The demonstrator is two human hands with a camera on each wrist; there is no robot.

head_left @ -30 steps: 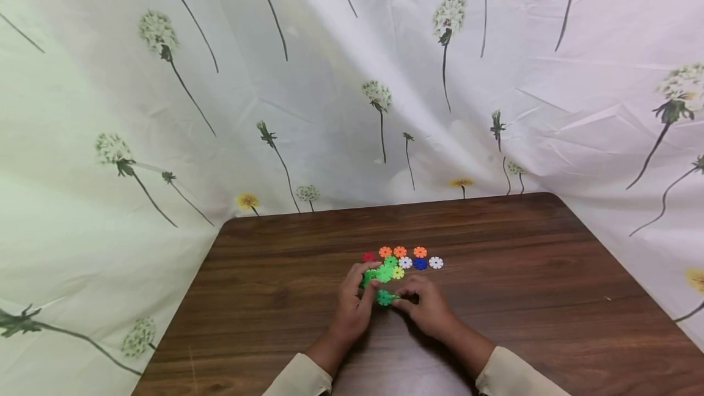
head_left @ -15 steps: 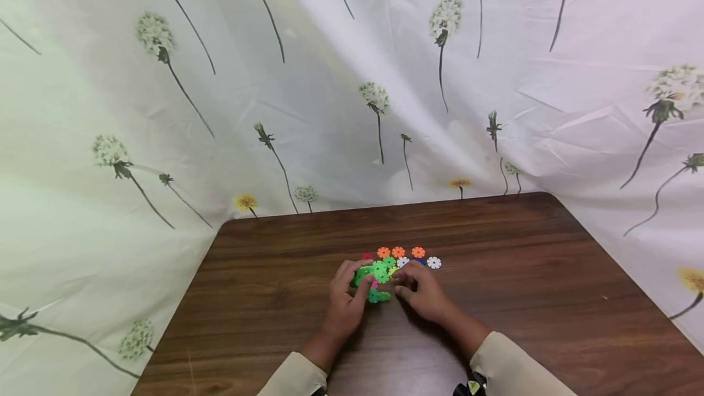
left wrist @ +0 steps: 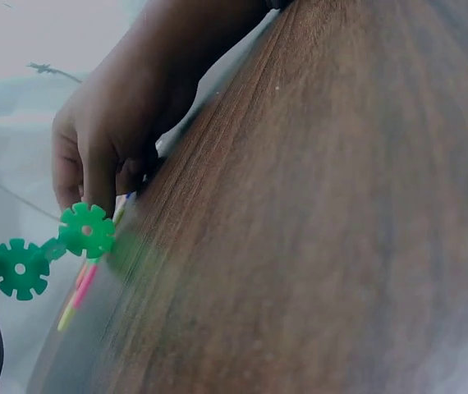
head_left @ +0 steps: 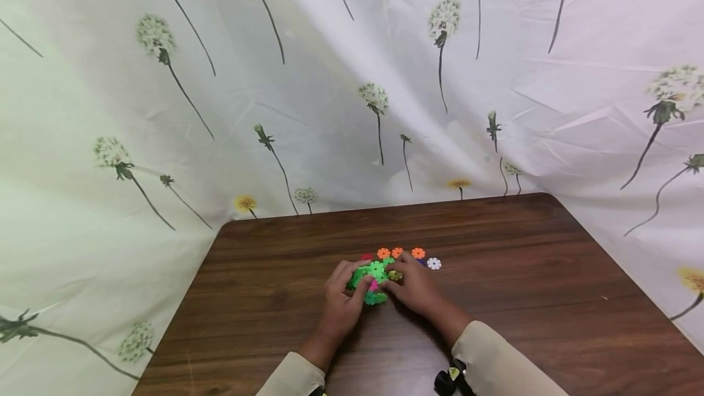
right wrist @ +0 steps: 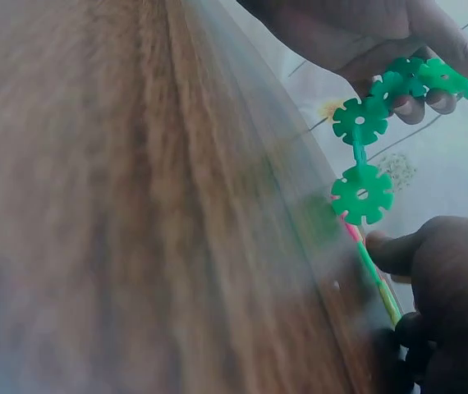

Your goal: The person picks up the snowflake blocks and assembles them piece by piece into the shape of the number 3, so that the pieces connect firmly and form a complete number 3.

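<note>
My left hand grips a chain of joined green snowflake discs, with fingers behind and thumb in front. In the right wrist view the chain bends downward and its lowest disc hangs close over the tabletop. My right hand is low over the loose discs, thumb and fingers apart around a yellow disc. Its thumb meets the edge of flat discs on the table. Whether the fingers pinch a disc is partly hidden. A pink disc shows by the left thumb.
Behind the hands lie orange discs, a white disc, a red disc and a mostly covered blue disc. The brown wooden table meets a flower-printed cloth at its far edge.
My right hand has let go of the green chain's near end and moved forward and left over the loose discs. The left hand has shifted slightly left with the chain.
</note>
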